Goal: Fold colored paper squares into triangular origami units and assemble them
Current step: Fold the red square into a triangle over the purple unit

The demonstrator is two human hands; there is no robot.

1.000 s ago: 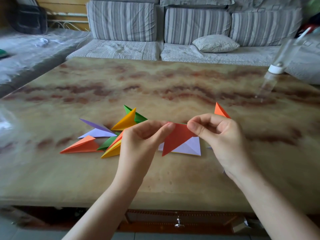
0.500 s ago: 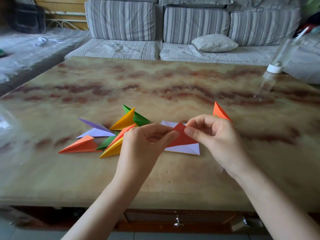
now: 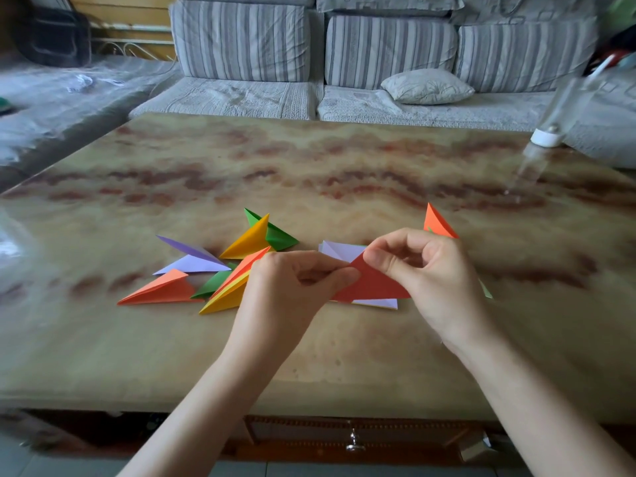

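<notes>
A red-orange paper triangle (image 3: pixel 373 284), folded flat, is held between two bare hands low over the near middle of the marbled tan stone counter (image 3: pixel 309 173). The left grip (image 3: pixel 285 290) pinches its left corner between thumb and curled fingertips. The right grip (image 3: pixel 433 280) pinches the upper point with thumb and bent forefinger, the other fingers tucked in. From the head camera the triangle overlaps a pale lavender folded paper (image 3: pixel 335 251) lying flat on the counter - whether the two touch I cannot tell.

Left of the hands lies a loose cluster of pointed folded units. There is an orange unit (image 3: pixel 161 290) farthest left and a purple-and-lavender unit (image 3: pixel 192 258) behind it. A yellow unit (image 3: pixel 247 241) leans against a bright green unit (image 3: pixel 278 235), and a darker green unit (image 3: pixel 215 282) is partly hidden. An orange-on-yellow nested pair (image 3: pixel 230 290) has its right end covered by the left grip. A single orange unit (image 3: pixel 437 222) stands point up just behind the right grip.

At the counter's far right edge is a blurred clear bottle with a white cap (image 3: pixel 547 137). Beyond the counter stands a grey striped sofa (image 3: pixel 378 46) - a pale cushion (image 3: pixel 426 86) rests on its seat.
</notes>
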